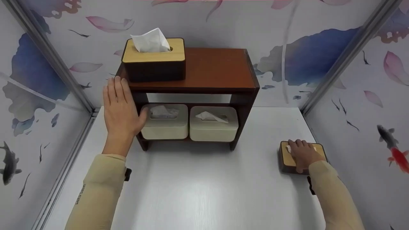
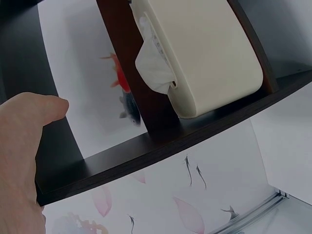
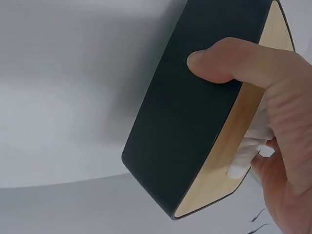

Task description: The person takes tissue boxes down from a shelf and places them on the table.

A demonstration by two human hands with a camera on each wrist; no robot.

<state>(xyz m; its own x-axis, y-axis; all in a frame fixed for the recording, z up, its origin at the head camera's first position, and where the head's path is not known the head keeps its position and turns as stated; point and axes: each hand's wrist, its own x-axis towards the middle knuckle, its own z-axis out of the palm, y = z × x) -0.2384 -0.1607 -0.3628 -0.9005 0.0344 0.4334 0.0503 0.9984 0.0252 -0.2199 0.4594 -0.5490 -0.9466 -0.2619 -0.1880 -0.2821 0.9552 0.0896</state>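
My left hand (image 1: 120,110) is at the left end of a brown wooden shelf (image 1: 217,68), its fingers straight and pointing up along the side. In the left wrist view its thumb overlaps the dark shelf frame (image 2: 122,163). Over at the right, my right hand (image 1: 305,155) grips a tissue box (image 1: 289,159) with a black body and a light wooden top. The right wrist view shows the thumb pressed on the box's black side (image 3: 195,112), while the other fingers reach over the top to the far side. A white tissue (image 3: 246,151) pokes out under the palm.
Another wood-topped tissue box (image 1: 156,70) stands on the shelf's top left, a tissue sticking up. Two cream tissue boxes (image 1: 164,131) sit side by side on the lower level. Printed panels (image 1: 361,95) enclose the white table (image 1: 198,191) at the back and sides.
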